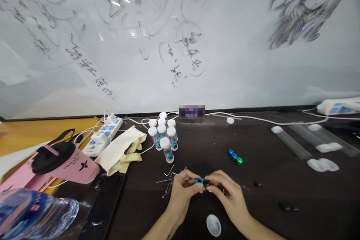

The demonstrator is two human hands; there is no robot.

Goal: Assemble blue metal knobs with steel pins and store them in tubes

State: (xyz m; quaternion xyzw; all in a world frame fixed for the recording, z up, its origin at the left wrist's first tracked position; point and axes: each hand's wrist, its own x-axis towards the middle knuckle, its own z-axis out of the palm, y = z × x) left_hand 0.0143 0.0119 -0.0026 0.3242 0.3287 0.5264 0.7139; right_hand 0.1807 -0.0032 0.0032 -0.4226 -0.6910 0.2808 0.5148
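Observation:
My left hand (184, 187) is closed in a pinch on a small blue metallic piece (199, 181). Against its right end, the fingertips of my right hand (226, 191) grip a small black piece (207, 182); whether the two pieces are joined I cannot tell. A thin metal rod (163, 181) sticks out leftward past my left hand. Beside that hand lie bent wire pieces and hex keys (169, 170). A white oval cap (213, 225) rests below my hands. Blue and green metallic pieces (234, 156) form a short row beyond my right hand.
Several clear tubes with white caps (165, 144) stand behind my left hand. Empty-looking tubes (292, 142) lie at right, near small black pieces (287, 207). At left are a cloth pouch (119, 152), power strip (98, 140), pink cup (75, 163) and water bottle (36, 213).

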